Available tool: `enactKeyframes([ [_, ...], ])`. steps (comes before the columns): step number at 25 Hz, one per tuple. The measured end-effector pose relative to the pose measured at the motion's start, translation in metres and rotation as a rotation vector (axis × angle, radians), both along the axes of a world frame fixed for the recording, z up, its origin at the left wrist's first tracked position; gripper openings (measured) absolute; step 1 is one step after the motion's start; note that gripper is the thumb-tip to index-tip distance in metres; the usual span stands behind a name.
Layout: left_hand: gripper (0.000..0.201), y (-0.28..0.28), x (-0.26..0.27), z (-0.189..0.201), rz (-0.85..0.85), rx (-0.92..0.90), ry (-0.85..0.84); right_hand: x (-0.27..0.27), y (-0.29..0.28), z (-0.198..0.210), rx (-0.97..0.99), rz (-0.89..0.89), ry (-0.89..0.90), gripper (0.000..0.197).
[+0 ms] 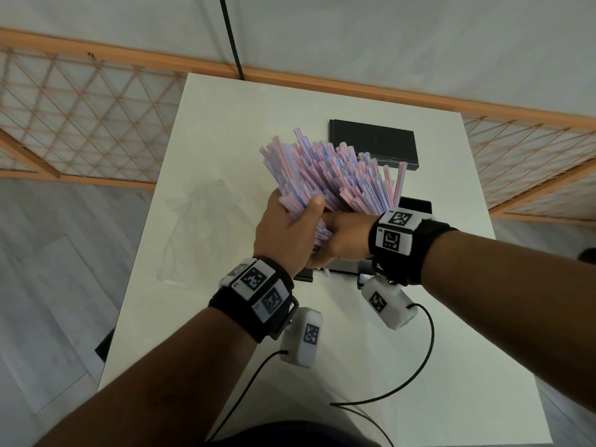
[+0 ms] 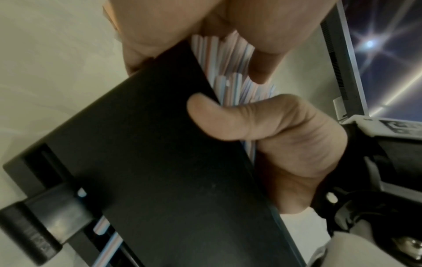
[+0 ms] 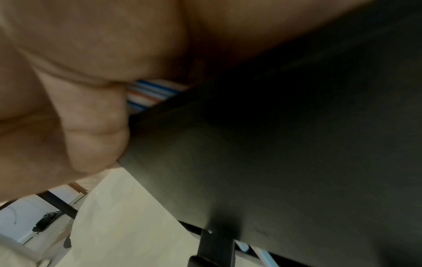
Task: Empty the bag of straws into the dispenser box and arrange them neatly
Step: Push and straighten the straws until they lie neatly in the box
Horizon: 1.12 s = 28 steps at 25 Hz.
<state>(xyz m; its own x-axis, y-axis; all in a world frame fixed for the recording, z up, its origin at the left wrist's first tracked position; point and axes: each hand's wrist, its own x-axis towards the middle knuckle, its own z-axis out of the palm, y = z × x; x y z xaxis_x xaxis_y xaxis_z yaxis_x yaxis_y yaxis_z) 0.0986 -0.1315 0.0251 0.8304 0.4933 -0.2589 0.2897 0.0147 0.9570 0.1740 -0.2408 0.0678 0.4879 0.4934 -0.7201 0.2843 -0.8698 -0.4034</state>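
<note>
Both hands grip the straws (image 1: 325,175): left hand (image 1: 283,233) wraps the bundle's near end, right hand (image 1: 345,240) clutches alongside, above the black box (image 2: 160,162).

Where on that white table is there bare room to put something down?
Bare room: the near part of the table, left of the cables, and the right strip beside the dispenser box. Crowded: the middle, with both hands gripping straws, the lid behind, the plastic bag left.
</note>
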Motion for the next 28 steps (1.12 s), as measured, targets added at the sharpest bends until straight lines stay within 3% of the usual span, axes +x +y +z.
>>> enactKeyframes([
  [2,0.054,0.002,0.000,-0.003,-0.009,0.020,0.007,-0.002,-0.002,0.006,0.074,0.052,-0.101,0.057],
  [5,0.058,0.003,-0.004,-0.003,-0.022,0.042,0.088,-0.009,-0.009,0.009,0.060,0.131,-0.351,0.067],
  [7,0.067,0.004,-0.007,-0.003,0.001,0.055,0.074,-0.013,-0.020,0.009,0.073,0.138,-0.396,0.067],
  [12,0.065,0.009,-0.002,0.000,0.065,-0.161,0.031,-0.029,-0.052,0.015,0.216,0.136,-0.507,0.046],
  [14,0.085,0.010,0.002,0.001,0.010,-0.211,0.116,-0.034,-0.063,0.012,0.218,0.101,-0.539,0.033],
  [16,0.107,0.007,0.001,0.003,-0.096,-0.175,0.147,-0.035,-0.066,0.013,0.175,0.082,-0.458,0.029],
  [18,0.100,0.002,-0.001,0.005,-0.115,-0.143,0.123,-0.034,-0.063,0.012,0.197,0.040,-0.356,0.026],
  [21,0.077,0.004,0.002,0.007,0.024,-0.184,0.088,-0.034,-0.055,0.009,0.231,0.023,-0.356,0.029],
  [22,0.071,0.005,0.003,0.008,0.072,-0.195,0.097,-0.033,-0.053,0.007,0.184,0.032,-0.377,0.026],
  [25,0.048,0.010,0.002,0.009,0.115,-0.151,0.091,-0.032,-0.048,0.002,0.005,0.062,-0.372,0.042],
  [28,0.050,0.010,0.000,0.004,0.085,-0.177,0.073,-0.031,-0.044,0.005,0.091,0.012,-0.285,0.038],
])
